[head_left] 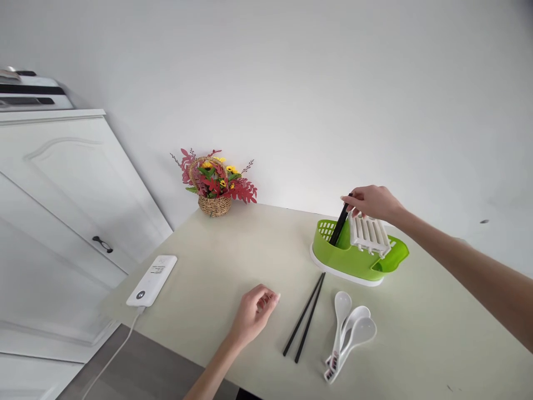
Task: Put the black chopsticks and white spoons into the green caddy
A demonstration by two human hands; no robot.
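My right hand (370,201) pinches the upper ends of some black chopsticks (340,223), whose lower ends stand in the left part of a green utensil holder (345,256). How many chopsticks it grips I cannot tell. A white slatted rack (370,234) sits on the middle of the holder, just under that hand. My left hand (256,311) rests over the table with fingers curled and nothing visible in them. To its right lie two black chopsticks (307,314) in a narrow V. Beside those, three white spoons (360,332) overlap, handles toward me.
A wicker basket of artificial flowers (215,206) stands at the table's back left, against the wall. Near the left edge of the table (200,266) lies a white power bank (153,279), its cable (114,353) hanging off. A white cabinet (62,222) stands further left.
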